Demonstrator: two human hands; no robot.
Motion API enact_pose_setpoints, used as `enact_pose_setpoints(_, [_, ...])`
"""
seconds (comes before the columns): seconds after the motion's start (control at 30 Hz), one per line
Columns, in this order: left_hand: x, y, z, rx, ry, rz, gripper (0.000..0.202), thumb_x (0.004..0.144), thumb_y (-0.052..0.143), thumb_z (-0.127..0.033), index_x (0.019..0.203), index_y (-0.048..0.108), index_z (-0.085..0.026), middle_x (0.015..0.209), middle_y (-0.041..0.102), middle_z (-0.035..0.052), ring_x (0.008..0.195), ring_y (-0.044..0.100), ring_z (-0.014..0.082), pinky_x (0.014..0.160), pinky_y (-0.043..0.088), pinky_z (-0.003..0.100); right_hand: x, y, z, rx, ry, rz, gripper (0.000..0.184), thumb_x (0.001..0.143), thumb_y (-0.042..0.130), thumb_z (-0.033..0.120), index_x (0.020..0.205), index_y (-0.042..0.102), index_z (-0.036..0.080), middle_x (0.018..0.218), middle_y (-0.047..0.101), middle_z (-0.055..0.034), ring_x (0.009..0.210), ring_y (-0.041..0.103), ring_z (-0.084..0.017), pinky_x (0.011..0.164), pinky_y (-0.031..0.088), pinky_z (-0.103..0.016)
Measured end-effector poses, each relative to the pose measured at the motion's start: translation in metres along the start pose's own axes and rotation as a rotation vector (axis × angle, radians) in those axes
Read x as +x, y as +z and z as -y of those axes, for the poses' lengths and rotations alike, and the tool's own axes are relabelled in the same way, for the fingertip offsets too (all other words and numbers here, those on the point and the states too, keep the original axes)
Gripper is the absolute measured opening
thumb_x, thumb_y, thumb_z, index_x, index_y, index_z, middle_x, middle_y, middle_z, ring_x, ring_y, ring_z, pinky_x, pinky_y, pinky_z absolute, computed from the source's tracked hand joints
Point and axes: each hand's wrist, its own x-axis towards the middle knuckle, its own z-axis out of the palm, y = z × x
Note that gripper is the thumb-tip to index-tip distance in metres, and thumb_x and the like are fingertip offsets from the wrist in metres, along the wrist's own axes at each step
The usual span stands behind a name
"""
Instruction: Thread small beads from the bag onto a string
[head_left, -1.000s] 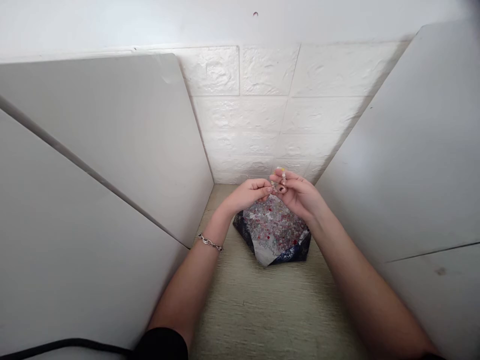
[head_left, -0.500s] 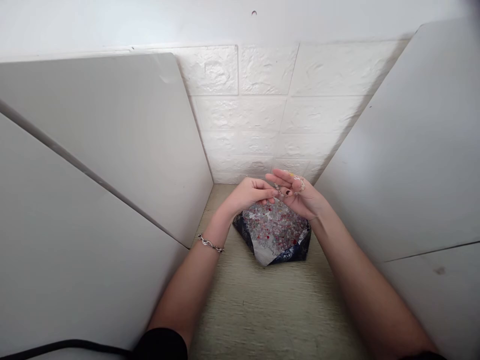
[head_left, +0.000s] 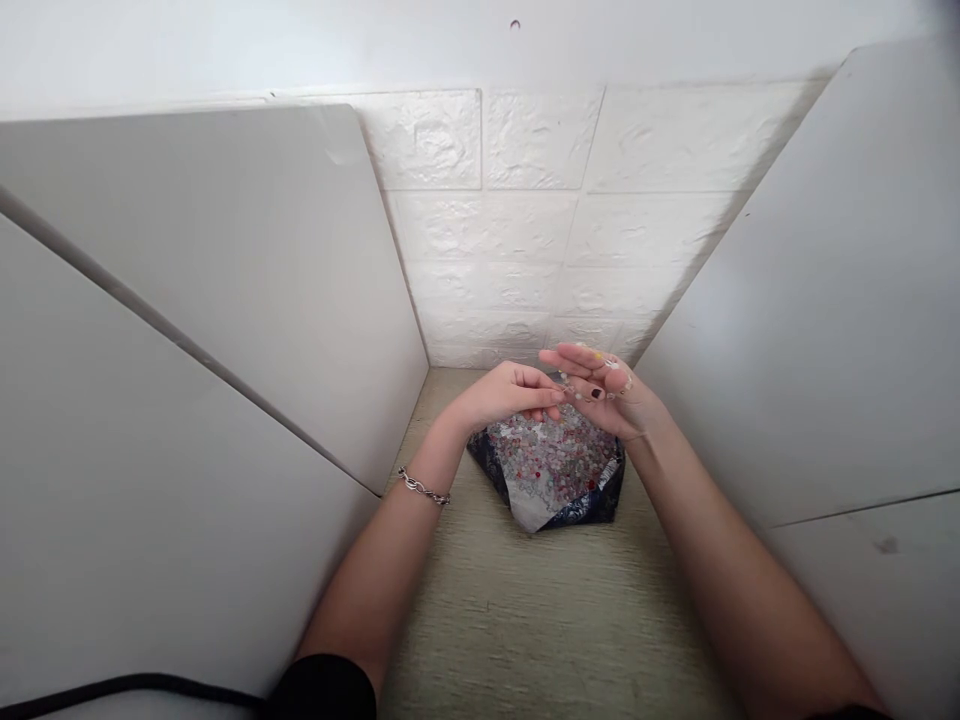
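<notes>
Thumb and fingers of my left hand [head_left: 517,391] are pinched at the end of a thin string of small clear and pale beads [head_left: 612,365], close to the right fingertips. My right hand [head_left: 634,405] holds the bead string, which loops around its fingers; one yellow bead shows on it. Its upper fingers are stretched out to the left, and the thumb has a dark nail. Below both hands lies a heap of loose pink, clear and red beads [head_left: 555,462] on an opened dark blue patterned wrapper [head_left: 577,513] with a pale inside. The fingers partly cover the heap's far side.
The wooden tabletop [head_left: 555,610] runs back to a white brick-patterned wall [head_left: 495,230]. Grey panels stand close on the left [head_left: 225,250] and right [head_left: 840,300]. A black cable [head_left: 135,683] lies at the lower left. My left wrist wears a chain bracelet [head_left: 424,487].
Both hands have shifted slightly right and down in the view, still close together. The bead string has moved a little around the right fingers. The bead heap stays in place.
</notes>
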Motion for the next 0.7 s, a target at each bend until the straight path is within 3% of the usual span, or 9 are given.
enact_pose_setpoints(0.17, [0.001,0.000,0.001,-0.024,0.024,0.001,0.024,0.071,0.061,-0.035,0.068,0.061,-0.011,0.063,0.059,0.0013,0.055,0.050,0.0049,0.052,0.036,0.019,-0.001,-0.001,0.000,-0.004,0.003,0.042,0.062,0.050,0.063,0.067,0.103,0.061,0.033,0.118,0.058,-0.0023,0.049,0.037,-0.006,0.065,0.043,-0.030])
enact_pose_setpoints(0.37, [0.002,0.001,0.001,-0.085,0.016,-0.042,0.023,0.072,0.060,-0.034,0.070,0.060,-0.010,0.064,0.059,0.0017,0.054,0.048,0.0042,0.054,0.036,0.019,-0.001,0.004,0.005,0.116,-0.002,0.131,0.055,0.053,0.069,0.056,0.103,0.061,0.034,0.118,0.058,0.0003,0.071,0.055,-0.011,0.071,0.046,-0.031])
enact_pose_setpoints(0.57, [0.007,0.004,0.004,-0.359,0.047,-0.210,0.020,0.071,0.061,-0.029,0.081,0.056,-0.012,0.074,0.060,0.0022,0.061,0.053,0.0054,0.060,0.039,0.020,0.001,0.010,0.010,0.118,0.043,-0.046,0.027,0.064,0.064,0.027,0.091,0.065,0.031,0.098,0.065,0.0021,0.073,0.055,-0.011,0.082,0.043,-0.032])
enact_pose_setpoints(0.67, [0.010,0.004,0.006,-0.421,0.052,-0.317,0.017,0.071,0.060,-0.027,0.076,0.052,-0.013,0.073,0.058,0.0011,0.065,0.056,0.0069,0.060,0.040,0.019,0.004,0.014,0.013,0.098,0.027,-0.138,0.010,0.066,0.058,0.031,0.070,0.065,0.024,0.083,0.064,-0.0006,0.079,0.056,-0.015,0.084,0.042,-0.034])
enact_pose_setpoints(0.7, [0.011,0.004,0.006,-0.436,0.060,-0.347,0.017,0.071,0.060,-0.027,0.075,0.051,-0.014,0.073,0.057,0.0005,0.066,0.056,0.0070,0.059,0.040,0.019,0.005,0.016,0.013,0.058,0.015,-0.181,0.013,0.067,0.057,0.034,0.062,0.062,0.023,0.080,0.063,-0.0018,0.081,0.056,-0.016,0.084,0.042,-0.034])
